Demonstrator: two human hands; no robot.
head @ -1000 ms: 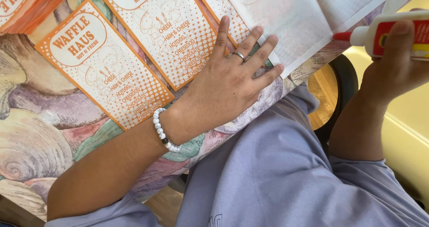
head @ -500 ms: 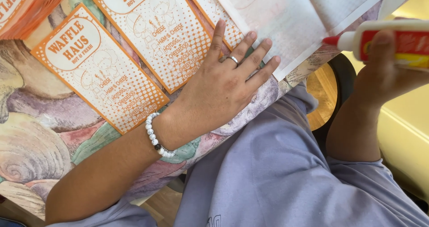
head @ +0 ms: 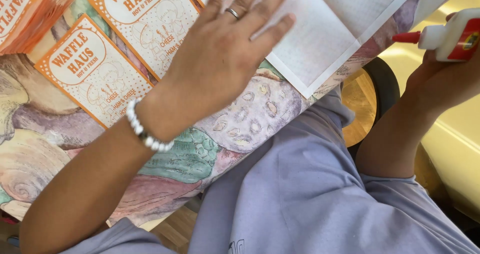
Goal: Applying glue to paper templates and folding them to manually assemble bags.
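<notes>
Two orange-and-white paper sleeves [head: 95,74] lie flat near the tabletop's [head: 240,119] left edge. Since a moment ago the left hand [head: 220,54] has slid up, fingers spread flat, pressing the white unfolded sheet [head: 330,29]. Off the right edge, the right hand [head: 445,69] stays clenched around a glue bottle [head: 450,34].

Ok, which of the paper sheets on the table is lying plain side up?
The white sheet at the upper right, under the left hand's fingertips. It shows only a faint plain side, while the other sheets beside it show orange-bordered print.
</notes>
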